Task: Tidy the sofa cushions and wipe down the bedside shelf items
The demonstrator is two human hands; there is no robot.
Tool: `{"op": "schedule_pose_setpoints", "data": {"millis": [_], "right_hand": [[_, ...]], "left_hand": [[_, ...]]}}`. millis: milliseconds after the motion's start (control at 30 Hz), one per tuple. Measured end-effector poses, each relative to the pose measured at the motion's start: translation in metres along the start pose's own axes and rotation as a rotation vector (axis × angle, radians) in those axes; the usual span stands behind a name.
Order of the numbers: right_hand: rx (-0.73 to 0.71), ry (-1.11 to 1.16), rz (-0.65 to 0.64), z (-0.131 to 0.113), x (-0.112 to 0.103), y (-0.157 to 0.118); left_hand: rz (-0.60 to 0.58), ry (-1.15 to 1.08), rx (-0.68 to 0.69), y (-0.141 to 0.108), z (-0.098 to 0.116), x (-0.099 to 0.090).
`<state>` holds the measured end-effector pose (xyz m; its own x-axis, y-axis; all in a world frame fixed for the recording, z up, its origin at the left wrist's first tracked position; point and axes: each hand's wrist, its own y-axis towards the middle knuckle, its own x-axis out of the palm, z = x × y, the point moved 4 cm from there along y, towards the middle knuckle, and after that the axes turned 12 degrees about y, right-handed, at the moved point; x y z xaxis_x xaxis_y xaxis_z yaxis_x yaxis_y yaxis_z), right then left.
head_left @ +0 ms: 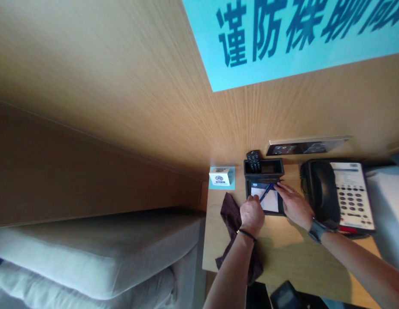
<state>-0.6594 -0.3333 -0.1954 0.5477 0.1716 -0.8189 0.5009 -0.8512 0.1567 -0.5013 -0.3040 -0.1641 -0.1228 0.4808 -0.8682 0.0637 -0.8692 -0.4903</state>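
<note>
My left hand [251,215] grips a blue pen [266,191] that lies slanted over a white notepad [270,200] in a black desk tray [249,189] on the wooden bedside table [283,253]. My right hand [293,203] lies flat with its fingers on the tray's right edge and the notepad, fingertips near the pen's far end. A black holder [263,169] at the tray's back contains a black remote control [253,160]. I wear a thin black band on the left wrist and a dark watch on the right.
A dark brown cloth [232,214] lies on the table under and left of my left forearm. A small white card box [219,176] stands at the back left. A black-and-white telephone [337,195] fills the right side. A bed with pillows [89,253] lies left.
</note>
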Motion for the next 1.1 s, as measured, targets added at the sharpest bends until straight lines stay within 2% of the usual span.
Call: {"op": "schedule_pose_setpoints", "data": {"millis": [167,300,367,467,533,633,700,800,867,967,1033,1100], "right_hand": [[0.002,-0.01,0.027,-0.002,0.006,0.0],[0.016,0.022,0.07,-0.01,-0.008,0.001],[0.009,0.059,0.109,-0.021,-0.023,0.008],[0.017,0.11,0.226,-0.041,-0.047,0.035],[0.057,0.095,0.273,-0.052,-0.055,0.06],[0.194,0.025,0.222,-0.059,-0.048,0.099],[0.296,0.005,0.221,-0.059,-0.037,0.116],[0.372,0.021,0.296,-0.058,-0.021,0.127],[0.356,0.067,0.328,-0.057,-0.012,0.127],[0.258,0.203,0.352,-0.062,-0.011,0.122],[0.168,0.303,0.353,-0.071,-0.024,0.116],[0.069,0.4,0.362,-0.086,-0.049,0.107]], "left_hand": [[0.013,-0.01,-0.006,0.004,0.003,0.011],[0.02,-0.031,-0.02,0.004,0.002,0.006],[0.063,-0.065,-0.04,-0.005,-0.008,-0.002],[0.149,-0.083,-0.112,-0.036,-0.039,-0.005],[0.146,-0.068,-0.2,-0.064,-0.062,0.007],[-0.012,-0.077,-0.295,-0.095,-0.079,0.042],[-0.084,-0.078,-0.315,-0.101,-0.077,0.061],[-0.052,-0.066,-0.347,-0.091,-0.069,0.071],[-0.028,-0.136,-0.344,-0.083,-0.071,0.069],[0.056,-0.394,-0.327,-0.083,-0.09,0.055],[0.1,-0.642,-0.342,-0.094,-0.108,0.035],[0.098,-0.945,-0.35,-0.11,-0.12,0.004]]}}
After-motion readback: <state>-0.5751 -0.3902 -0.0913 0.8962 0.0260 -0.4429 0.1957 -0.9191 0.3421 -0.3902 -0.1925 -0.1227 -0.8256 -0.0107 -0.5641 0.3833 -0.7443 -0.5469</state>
